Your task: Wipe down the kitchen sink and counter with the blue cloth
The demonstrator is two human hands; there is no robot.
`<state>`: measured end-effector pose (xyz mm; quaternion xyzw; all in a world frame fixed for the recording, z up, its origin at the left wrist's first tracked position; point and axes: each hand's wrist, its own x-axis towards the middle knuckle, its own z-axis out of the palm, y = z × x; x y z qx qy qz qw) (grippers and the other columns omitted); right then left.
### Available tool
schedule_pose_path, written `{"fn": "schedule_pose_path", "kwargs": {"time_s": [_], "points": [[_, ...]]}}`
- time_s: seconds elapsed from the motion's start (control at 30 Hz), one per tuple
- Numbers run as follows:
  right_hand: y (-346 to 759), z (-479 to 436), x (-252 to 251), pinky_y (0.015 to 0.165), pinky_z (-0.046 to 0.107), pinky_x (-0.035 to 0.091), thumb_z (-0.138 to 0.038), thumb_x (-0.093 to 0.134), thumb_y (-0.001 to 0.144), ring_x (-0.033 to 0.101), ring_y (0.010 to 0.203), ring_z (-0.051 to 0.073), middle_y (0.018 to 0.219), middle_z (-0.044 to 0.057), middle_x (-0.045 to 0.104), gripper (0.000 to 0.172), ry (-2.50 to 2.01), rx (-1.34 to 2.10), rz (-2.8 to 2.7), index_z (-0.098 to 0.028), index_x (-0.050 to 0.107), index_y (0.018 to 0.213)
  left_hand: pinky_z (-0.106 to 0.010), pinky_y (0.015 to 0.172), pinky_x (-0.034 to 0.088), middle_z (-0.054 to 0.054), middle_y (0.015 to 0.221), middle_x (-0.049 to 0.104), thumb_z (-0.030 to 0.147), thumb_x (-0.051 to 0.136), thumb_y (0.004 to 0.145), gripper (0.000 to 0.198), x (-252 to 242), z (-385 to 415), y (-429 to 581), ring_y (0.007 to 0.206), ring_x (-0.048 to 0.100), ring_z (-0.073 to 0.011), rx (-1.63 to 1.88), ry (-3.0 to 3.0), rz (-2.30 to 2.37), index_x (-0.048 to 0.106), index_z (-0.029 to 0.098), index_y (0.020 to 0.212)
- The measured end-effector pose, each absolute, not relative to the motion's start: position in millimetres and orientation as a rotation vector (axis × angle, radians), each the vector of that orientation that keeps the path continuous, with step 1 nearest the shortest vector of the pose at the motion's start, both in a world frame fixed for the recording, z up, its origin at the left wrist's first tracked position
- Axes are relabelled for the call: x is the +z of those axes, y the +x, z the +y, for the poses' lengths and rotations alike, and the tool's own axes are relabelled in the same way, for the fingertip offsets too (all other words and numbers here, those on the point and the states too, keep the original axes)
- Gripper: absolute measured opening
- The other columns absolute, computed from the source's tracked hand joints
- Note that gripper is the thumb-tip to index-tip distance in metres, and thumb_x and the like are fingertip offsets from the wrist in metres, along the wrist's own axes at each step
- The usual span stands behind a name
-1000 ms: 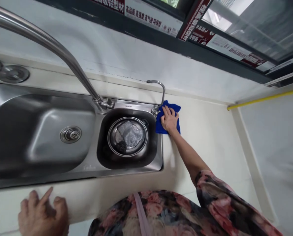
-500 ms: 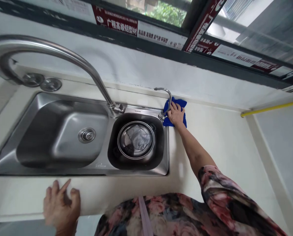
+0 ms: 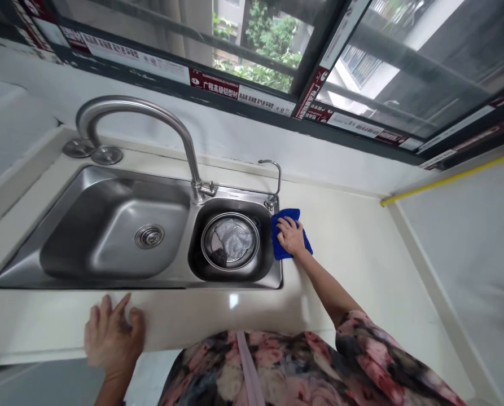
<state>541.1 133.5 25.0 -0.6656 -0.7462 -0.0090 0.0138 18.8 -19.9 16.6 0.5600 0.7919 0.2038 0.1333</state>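
Blue cloth, two hands, two basins

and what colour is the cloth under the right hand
The cloth is solid blue, best seen in the head view.

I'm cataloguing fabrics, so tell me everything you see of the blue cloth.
The plain blue, soft-looking fabric cloth lies flat but slightly rumpled under the person's bare right hand, which covers part of it. It rests on the smooth cream countertop, its left edge reaching onto the rim of the silvery steel sink.
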Motion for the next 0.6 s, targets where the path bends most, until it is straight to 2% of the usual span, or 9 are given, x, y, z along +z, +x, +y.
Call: {"fn": "schedule_pose_path", "kwargs": {"time_s": [0.17, 0.33, 0.43, 0.6], "points": [[527, 71, 18, 0.122, 0.052, 0.025, -0.019, 0.057, 0.092, 0.052, 0.143, 0.031, 0.14, 0.005, 0.075, 0.027, -1.992, 0.004, -2.272, -0.025, 0.077, 0.109, -0.063, 0.133, 0.029, -0.025, 0.167, 0.045, 0.045, 0.047, 0.107, 0.056, 10, -22, 27, 0.163, 0.03, -0.0417, 0.755, 1.629, 2.346, 0.062, 0.01, 0.148], [516, -5, 9, 0.122, 0.051, 0.025, -0.017, 0.058, 0.086, 0.055, 0.14, 0.031, 0.133, 0.004, 0.077, 0.027, -1.936, 0.009, -2.273, -0.026, 0.076, 0.104, -0.064, 0.132, 0.031, -0.026, 0.163, 0.051, 0.052, 0.044, 0.106, 0.061, 8, -22, 33, 0.16, 0.037, -0.0425, 0.862, 1.646, 2.363, 0.067, 0.009, 0.143], [508, -46, 6, 0.122, 0.049, 0.025, -0.016, 0.057, 0.087, 0.056, 0.139, 0.03, 0.132, 0.004, 0.077, 0.033, -1.947, 0.0, -2.242, -0.026, 0.075, 0.112, -0.064, 0.132, 0.03, -0.024, 0.162, 0.052, 0.051, 0.047, 0.107, 0.058, 5, -24, 33, 0.16, 0.037, -0.0399, 0.919, 1.669, 2.35, 0.066, 0.012, 0.145], [503, -69, 8, 0.124, 0.049, 0.024, -0.018, 0.053, 0.091, 0.054, 0.142, 0.029, 0.143, 0.006, 0.073, 0.041, -1.958, -0.021, -2.225, -0.023, 0.071, 0.128, -0.067, 0.131, 0.031, -0.022, 0.165, 0.049, 0.047, 0.049, 0.106, 0.053, 2, -26, 32, 0.161, 0.035, -0.039, 0.888, 1.66, 2.347, 0.067, 0.014, 0.144]]}}
